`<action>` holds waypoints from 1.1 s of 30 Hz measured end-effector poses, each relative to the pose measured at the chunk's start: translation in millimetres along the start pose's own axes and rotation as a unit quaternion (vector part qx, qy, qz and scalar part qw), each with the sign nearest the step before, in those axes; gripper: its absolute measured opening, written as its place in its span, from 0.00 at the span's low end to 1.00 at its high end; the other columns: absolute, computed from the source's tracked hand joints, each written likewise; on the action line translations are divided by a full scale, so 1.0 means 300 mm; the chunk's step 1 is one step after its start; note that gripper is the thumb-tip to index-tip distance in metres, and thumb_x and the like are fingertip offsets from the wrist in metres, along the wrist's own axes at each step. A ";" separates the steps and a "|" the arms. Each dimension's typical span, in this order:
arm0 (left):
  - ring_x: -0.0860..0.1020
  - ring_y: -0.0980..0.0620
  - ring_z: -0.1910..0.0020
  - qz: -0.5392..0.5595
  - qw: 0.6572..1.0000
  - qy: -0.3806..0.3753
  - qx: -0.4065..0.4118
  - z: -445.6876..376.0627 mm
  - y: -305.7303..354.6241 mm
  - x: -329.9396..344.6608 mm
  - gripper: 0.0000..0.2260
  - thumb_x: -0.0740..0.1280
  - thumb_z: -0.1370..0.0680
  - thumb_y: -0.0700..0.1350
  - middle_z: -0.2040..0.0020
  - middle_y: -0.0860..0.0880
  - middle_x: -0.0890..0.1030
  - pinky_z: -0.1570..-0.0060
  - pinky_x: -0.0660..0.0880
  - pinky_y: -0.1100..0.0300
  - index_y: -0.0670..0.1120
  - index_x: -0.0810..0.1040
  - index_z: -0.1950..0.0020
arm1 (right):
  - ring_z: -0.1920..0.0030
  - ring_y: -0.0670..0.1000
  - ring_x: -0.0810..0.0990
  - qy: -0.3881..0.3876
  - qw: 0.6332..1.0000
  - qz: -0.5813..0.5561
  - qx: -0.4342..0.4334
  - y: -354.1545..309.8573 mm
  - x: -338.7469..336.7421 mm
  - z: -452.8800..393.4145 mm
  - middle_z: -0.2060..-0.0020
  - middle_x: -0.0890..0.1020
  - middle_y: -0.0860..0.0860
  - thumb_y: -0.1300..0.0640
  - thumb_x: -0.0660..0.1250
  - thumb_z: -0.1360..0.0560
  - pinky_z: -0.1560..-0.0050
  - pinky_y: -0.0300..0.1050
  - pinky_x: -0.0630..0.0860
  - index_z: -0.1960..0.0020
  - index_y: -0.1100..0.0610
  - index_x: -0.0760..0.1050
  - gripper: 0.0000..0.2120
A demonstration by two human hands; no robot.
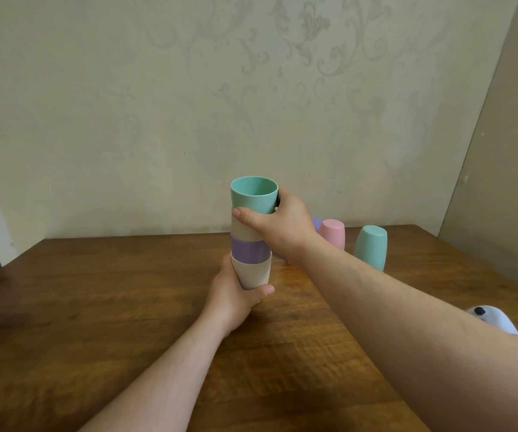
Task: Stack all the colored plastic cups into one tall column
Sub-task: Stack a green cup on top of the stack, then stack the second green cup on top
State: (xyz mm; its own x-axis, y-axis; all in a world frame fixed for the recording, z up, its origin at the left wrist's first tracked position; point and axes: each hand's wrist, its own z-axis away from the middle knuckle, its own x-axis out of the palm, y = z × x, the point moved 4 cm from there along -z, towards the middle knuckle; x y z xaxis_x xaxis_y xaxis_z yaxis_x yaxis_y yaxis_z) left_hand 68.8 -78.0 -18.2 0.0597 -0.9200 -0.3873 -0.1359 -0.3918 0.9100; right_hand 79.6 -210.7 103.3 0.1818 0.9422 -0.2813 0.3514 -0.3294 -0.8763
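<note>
A column of nested cups rises above the middle of the wooden table (pixel 95 307): a cream cup (pixel 253 274) at the bottom, a purple cup (pixel 249 251), a beige cup (pixel 243 230) and a teal cup (pixel 253 194) on top, mouth up. My left hand (pixel 235 302) grips the bottom cream cup. My right hand (pixel 278 224) wraps the column just under the teal cup. Upside down at the back right stand a pink cup (pixel 332 232), a teal cup (pixel 371 247) and a purple cup (pixel 316 223), mostly hidden behind my right hand.
A patterned wall runs close behind the table. A side panel (pixel 501 182) closes off the right. A white rounded object (pixel 494 319) with a black dot lies at the table's right edge, partly behind my right forearm.
</note>
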 end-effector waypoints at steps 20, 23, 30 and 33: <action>0.78 0.54 0.36 -0.012 1.000 0.008 0.020 0.017 0.016 0.019 0.47 0.83 0.28 0.55 0.33 0.60 0.77 0.37 0.74 0.54 0.57 0.60 0.16 | 0.38 0.49 0.84 0.025 0.969 0.243 0.023 0.161 -0.414 0.059 0.36 0.84 0.47 0.45 0.76 0.23 0.37 0.46 0.78 0.25 0.50 0.77 0.28; 0.81 0.51 0.35 -0.016 1.000 -0.009 0.009 -0.016 0.037 0.031 0.46 0.85 0.30 0.54 0.33 0.58 0.80 0.37 0.77 0.51 0.57 0.62 0.19 | 0.27 0.59 0.74 0.056 0.915 0.396 0.055 0.205 -0.573 -0.025 0.27 0.77 0.53 0.51 0.69 0.21 0.30 0.55 0.75 0.22 0.50 0.73 0.27; 0.80 0.52 0.36 -0.020 0.998 -0.061 -0.001 -0.075 0.077 0.090 0.46 0.85 0.30 0.52 0.32 0.56 0.80 0.36 0.77 0.53 0.59 0.60 0.20 | 0.20 0.65 0.67 -0.109 0.851 0.475 0.194 0.460 -0.623 -0.073 0.13 0.46 0.51 0.54 0.75 0.25 0.28 0.60 0.76 0.13 0.38 0.47 0.52; 0.80 0.53 0.36 -0.009 0.998 -0.059 0.002 -0.071 0.075 0.098 0.46 0.85 0.28 0.50 0.31 0.57 0.79 0.36 0.75 0.55 0.59 0.59 0.19 | 0.33 0.63 0.80 -0.053 0.873 0.458 0.161 0.478 -0.604 -0.054 0.19 0.58 0.52 0.54 0.79 0.27 0.40 0.58 0.84 0.18 0.39 0.58 0.45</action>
State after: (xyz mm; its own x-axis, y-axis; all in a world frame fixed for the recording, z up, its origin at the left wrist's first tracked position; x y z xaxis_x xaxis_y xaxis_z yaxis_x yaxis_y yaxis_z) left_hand 88.4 -113.9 -5.9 -0.0543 -0.9065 -0.4188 -0.1401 -0.4084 0.9020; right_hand 112.0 -429.6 35.0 0.1590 0.2994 -0.9408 -0.1750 -0.9293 -0.3253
